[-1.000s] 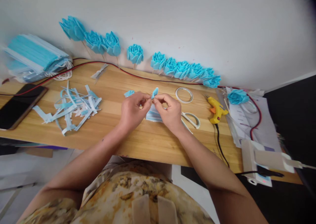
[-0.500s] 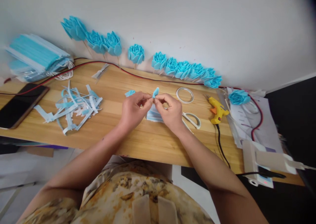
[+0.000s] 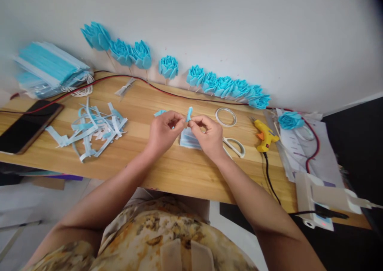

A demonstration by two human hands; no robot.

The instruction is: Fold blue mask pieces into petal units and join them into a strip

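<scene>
- Piece, blue: upright between both hands, above surface
- Left hand: grip pinched on piece's lower end
- Right hand: grip pinched on it too
- Scissors: beside right hand

Two hands, one glue gun

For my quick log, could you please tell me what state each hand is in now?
Left hand: closed, pinching the small blue piece.
Right hand: closed, pinching the same small blue piece.
</scene>
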